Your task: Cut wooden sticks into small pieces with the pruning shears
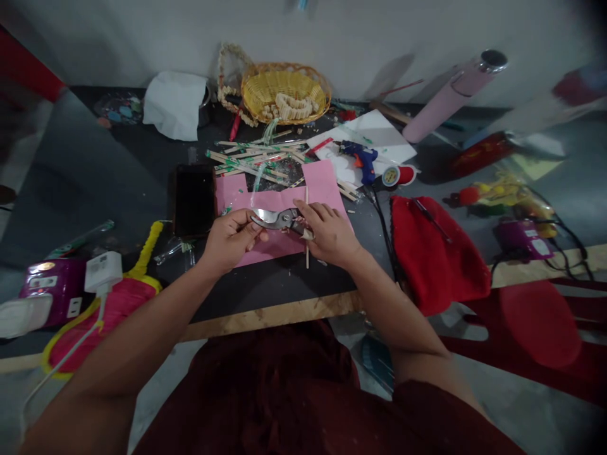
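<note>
A pair of pruning shears [275, 218] with a silver blade lies between my two hands, over pink paper [279, 201]. My right hand [332, 235] is closed around the handles, which the palm and fingers mostly cover. At the blade's tip, my left hand [231, 239] pinches with thumb and fingers. Whether a small piece also sits in that pinch is hidden. A thin wooden stick [306, 259] pokes out below my right hand. Beyond the paper lie several wooden chopsticks [256, 157], some in green-printed plastic wrappers.
At the back stand a yellow basket [265, 85] of small wooden pieces and a pink bottle [450, 98]. A dark phone [194, 201] lies left. Right are a blue glue gun [364, 161], a red thread spool [403, 175] and red cloth [431, 265]. The table's front edge [279, 314] runs nearby.
</note>
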Tool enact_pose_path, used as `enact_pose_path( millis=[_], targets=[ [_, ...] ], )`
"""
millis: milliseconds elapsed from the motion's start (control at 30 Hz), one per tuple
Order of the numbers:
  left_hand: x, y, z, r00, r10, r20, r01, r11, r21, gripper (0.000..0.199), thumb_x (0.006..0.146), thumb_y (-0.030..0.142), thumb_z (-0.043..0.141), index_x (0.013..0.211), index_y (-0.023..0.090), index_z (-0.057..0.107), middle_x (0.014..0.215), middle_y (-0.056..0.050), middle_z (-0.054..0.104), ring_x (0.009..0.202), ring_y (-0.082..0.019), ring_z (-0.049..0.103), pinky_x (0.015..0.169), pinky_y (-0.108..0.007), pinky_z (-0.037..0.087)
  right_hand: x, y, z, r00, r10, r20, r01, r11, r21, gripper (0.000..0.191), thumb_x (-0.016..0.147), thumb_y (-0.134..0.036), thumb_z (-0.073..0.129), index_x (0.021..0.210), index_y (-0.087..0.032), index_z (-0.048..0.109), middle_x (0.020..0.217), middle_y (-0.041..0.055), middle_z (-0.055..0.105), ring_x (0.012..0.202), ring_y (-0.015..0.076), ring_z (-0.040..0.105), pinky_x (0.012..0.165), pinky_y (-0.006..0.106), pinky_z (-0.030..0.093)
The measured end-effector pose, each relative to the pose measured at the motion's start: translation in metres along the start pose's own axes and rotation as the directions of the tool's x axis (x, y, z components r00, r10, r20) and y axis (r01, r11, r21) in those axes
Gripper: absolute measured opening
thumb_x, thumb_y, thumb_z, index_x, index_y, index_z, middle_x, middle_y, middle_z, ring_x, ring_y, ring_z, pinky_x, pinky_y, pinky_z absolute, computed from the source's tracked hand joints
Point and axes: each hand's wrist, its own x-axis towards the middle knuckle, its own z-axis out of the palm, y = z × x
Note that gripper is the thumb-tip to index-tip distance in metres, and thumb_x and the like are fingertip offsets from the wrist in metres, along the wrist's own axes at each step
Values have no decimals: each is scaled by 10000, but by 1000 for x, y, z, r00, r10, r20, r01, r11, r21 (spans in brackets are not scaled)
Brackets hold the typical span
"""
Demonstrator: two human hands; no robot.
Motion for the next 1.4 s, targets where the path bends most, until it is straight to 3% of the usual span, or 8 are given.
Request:
enact_pose_path(
  millis=[300, 533, 633, 767, 933, 1400],
  targets=[
    [-2, 7, -1, 984, -133, 117, 146, 983, -108, 280, 711, 376, 774, 735, 131, 640, 575, -7, 617, 369, -21, 378, 350, -150, 241, -2, 4, 2, 1000, -10, -18, 11, 998, 65, 553, 873, -277, 502, 1410, -192, 399, 1156, 121, 596, 1024, 267, 546, 855, 378, 437],
    [-1, 3, 2, 997, -56, 45, 61, 993, -104, 236, 791, 352, 707, 747, 134, 626, 622, -12, 635, 381, -21, 380, 368, -156, 261, -4, -3, 2, 998, 53, -30, -51, 996, 67, 444, 928, -287, 441, 1363, -204, 446, 1041, 98, 636, 921, 234, 576, 779, 330, 438],
    [1, 0, 1, 999, 32, 29, -32, 999, -21, 210, 801, 331, 701, 763, 138, 628, 687, -29, 673, 428, -33, 441, 415, -163, 340, -2, -4, 3, 997, 77, -18, -74, 992, 100, 466, 918, -288, 461, 1373, -196, 421, 1072, 107, 634, 942, 240, 574, 791, 334, 441],
    [1, -2, -1, 996, 91, -6, -90, 990, 110, 194, 805, 327, 697, 789, 142, 639, 620, -20, 663, 452, -65, 515, 448, -177, 417, 0, -3, 1, 996, 93, -2, -93, 994, 60, 565, 866, -241, 506, 1413, -196, 371, 1159, 122, 602, 1040, 274, 541, 838, 372, 432],
    [-2, 1, -2, 997, 61, 56, -65, 995, 77, 221, 831, 351, 662, 785, 137, 632, 672, -47, 701, 462, -92, 573, 451, -204, 478, 0, -2, -1, 998, 56, 11, -56, 998, 33, 653, 827, -216, 521, 1450, -184, 328, 1254, 141, 555, 1111, 298, 499, 871, 405, 418],
    [-3, 3, -1, 998, -12, 55, 14, 999, -35, 252, 801, 356, 694, 739, 125, 612, 697, -58, 716, 415, -72, 548, 396, -178, 439, -3, -4, 0, 998, 52, -20, -52, 998, 27, 446, 927, -275, 429, 1368, -208, 443, 1034, 94, 633, 922, 232, 575, 768, 325, 429]
  ],
)
